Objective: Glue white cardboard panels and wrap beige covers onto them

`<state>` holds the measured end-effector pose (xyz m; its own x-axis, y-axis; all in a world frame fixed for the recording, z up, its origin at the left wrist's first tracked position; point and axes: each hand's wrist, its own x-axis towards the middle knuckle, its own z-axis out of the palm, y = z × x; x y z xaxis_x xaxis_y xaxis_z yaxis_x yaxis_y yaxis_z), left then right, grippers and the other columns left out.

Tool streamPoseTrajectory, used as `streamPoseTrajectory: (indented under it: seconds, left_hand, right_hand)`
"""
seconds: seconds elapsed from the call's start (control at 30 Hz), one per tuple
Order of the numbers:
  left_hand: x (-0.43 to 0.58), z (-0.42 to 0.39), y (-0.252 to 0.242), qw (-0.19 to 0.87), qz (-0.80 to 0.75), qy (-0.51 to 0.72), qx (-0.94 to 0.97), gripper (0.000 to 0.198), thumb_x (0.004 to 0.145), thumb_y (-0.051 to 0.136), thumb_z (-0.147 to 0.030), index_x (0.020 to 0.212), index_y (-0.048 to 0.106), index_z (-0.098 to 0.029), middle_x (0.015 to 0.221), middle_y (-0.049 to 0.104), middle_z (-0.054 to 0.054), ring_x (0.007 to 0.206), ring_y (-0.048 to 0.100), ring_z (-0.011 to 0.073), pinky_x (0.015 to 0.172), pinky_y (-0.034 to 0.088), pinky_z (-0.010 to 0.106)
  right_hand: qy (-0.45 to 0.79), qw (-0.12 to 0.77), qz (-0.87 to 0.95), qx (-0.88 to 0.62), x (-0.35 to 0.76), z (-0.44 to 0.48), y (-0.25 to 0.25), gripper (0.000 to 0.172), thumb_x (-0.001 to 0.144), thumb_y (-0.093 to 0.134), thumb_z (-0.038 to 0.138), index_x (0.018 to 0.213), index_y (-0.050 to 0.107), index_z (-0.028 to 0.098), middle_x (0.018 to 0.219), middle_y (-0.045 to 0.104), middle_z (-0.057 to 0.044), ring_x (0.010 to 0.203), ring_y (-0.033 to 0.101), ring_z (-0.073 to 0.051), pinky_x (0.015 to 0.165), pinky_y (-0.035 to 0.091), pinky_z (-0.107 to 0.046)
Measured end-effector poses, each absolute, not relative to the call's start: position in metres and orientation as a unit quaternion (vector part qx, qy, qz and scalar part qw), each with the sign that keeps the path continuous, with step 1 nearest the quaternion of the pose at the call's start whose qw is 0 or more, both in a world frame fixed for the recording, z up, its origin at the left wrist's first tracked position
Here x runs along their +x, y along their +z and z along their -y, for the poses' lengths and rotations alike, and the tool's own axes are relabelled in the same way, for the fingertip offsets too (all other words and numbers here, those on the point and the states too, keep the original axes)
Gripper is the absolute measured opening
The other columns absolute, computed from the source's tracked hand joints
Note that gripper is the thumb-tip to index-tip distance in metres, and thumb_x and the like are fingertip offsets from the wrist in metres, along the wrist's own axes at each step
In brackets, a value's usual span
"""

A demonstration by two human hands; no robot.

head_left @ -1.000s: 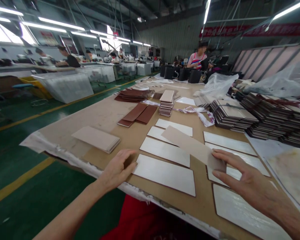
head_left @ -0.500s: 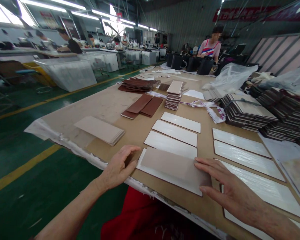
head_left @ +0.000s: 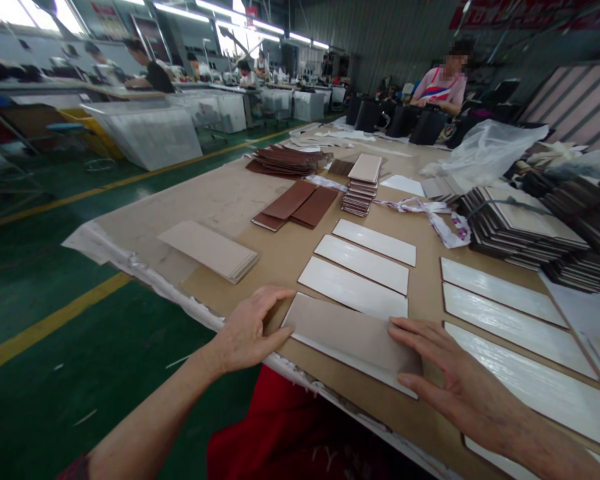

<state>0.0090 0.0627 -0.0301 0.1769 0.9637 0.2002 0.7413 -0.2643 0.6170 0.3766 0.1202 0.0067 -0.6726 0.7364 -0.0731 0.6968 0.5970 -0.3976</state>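
A thin beige panel (head_left: 350,330) lies over a white-faced panel at the table's near edge, almost covering it; a white strip shows along the near side. My left hand (head_left: 255,327) holds its left end, thumb at the near corner and fingers at the far one. At the right end my right hand (head_left: 440,367) has its fingers on the far side and its thumb near the close corner. Just beyond lies a white-faced panel (head_left: 353,287) with a dark edge, with two similar ones behind. To the left is a small stack of beige panels (head_left: 207,250).
Brown panels (head_left: 297,203) and a folded pile (head_left: 363,183) lie farther back. More white-faced panels (head_left: 520,333) line the right side, with a strapped stack (head_left: 525,220) behind them. A co-worker (head_left: 443,87) stands at the table's far end beside black bags.
The beige panel has shifted left and lined up more closely with the white-faced panel beneath. My left hand has closed in on its left end. The camera view has turned slightly left.
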Motion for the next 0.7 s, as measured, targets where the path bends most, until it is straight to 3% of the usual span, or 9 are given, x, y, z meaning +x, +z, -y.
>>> streamPoseTrajectory:
  seconds: [0.43,0.7]
  left_hand:
    - [0.0112,-0.0643,-0.029,0.182,-0.57,0.276,0.753,0.05,0.085,0.063,-0.027,0.132,0.049,-0.023,0.126,0.058,0.01,0.118,0.054,0.026,0.104,0.044,0.043]
    - [0.0121,-0.0658,-0.0275,0.178,-0.563,0.275,0.759,0.049,0.085,0.063,-0.025,0.132,0.049,-0.022,0.126,0.058,0.009,0.118,0.053,0.0247,0.104,0.043,0.041]
  right_hand:
    - [0.206,0.034,0.888,-0.41,0.3777,-0.1183,0.0028,0.055,0.091,0.057,0.05,0.14,0.056,0.025,0.15,0.047,-0.01,0.14,0.04,-0.034,0.115,0.031,-0.061]
    - [0.203,0.036,0.889,-0.408,0.3781,-0.1174,0.0002,0.054,0.09,0.06,0.045,0.14,0.055,0.025,0.15,0.047,-0.01,0.139,0.04,-0.033,0.114,0.035,-0.059]
